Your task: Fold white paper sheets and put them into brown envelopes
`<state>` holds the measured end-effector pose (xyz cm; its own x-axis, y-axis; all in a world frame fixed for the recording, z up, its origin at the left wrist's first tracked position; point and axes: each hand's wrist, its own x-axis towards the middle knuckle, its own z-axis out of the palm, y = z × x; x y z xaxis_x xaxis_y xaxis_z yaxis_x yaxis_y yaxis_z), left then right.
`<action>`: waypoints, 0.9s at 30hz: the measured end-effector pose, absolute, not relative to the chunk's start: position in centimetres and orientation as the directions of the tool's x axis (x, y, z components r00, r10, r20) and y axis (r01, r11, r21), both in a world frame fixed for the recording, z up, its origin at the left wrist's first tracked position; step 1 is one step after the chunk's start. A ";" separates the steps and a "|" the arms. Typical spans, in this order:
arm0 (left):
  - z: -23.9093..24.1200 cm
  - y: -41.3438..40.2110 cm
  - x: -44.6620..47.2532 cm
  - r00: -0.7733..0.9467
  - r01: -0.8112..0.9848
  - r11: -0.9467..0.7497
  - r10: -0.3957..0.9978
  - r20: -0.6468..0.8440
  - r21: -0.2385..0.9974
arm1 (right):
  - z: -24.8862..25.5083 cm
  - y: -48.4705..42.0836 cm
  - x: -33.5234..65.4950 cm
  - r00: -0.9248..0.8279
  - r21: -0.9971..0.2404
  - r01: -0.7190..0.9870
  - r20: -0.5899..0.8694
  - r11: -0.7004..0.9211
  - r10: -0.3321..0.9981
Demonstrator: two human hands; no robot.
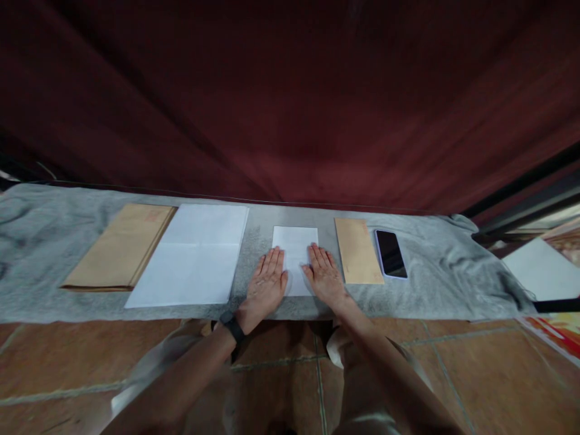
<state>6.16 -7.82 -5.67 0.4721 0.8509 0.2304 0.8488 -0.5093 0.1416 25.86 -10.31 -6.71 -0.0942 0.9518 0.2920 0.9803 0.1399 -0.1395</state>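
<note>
A small white sheet of paper [296, 241], perhaps folded, lies flat on the grey cloth in front of me. My left hand [268, 281] rests palm down at its left edge, fingers stretched out. On the right edge my right hand [325, 277] lies flat too, its fingers a little spread. Just right of that hand is a brown envelope [360, 251]. To the left of my left hand lies a stack of larger white sheets [194, 257], with a crease across the top sheet.
Several brown envelopes [120, 244] are stacked at the left. A phone [391, 255] with a dark screen lies right of the single envelope. The grey cloth [439, 266] covers a narrow bench before a dark red curtain [290, 109]. Tiled floor [281, 386] shows below.
</note>
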 end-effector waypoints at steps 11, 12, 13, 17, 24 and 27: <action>-4.8 -7.5 5.8 0.451 0.849 -0.498 0.857 0.250 0.175 | -6.0 -10.5 26.2 -0.062 -0.156 0.982 0.277 0.108 0.959; -4.6 -7.4 6.3 0.466 0.838 -0.515 0.848 0.254 0.182 | -5.8 -10.3 25.9 -0.068 -0.161 0.980 0.278 0.116 0.958; -4.3 -7.2 6.8 0.485 0.823 -0.535 0.836 0.255 0.189 | -5.7 -10.1 25.6 -0.077 -0.168 0.978 0.277 0.128 0.958; -3.9 -5.8 9.4 0.532 0.793 -0.575 0.815 0.229 0.204 | -5.3 -8.7 24.5 -0.084 -0.208 0.969 0.239 0.135 0.968; -4.9 -4.2 10.7 0.454 0.861 -0.478 0.877 0.160 0.176 | -6.2 -7.2 25.3 -0.049 -0.205 0.974 0.227 0.097 0.973; -5.0 -4.0 9.8 0.375 0.899 -0.402 0.912 0.168 0.174 | -6.5 -7.3 25.9 -0.021 -0.194 0.978 0.253 0.072 0.967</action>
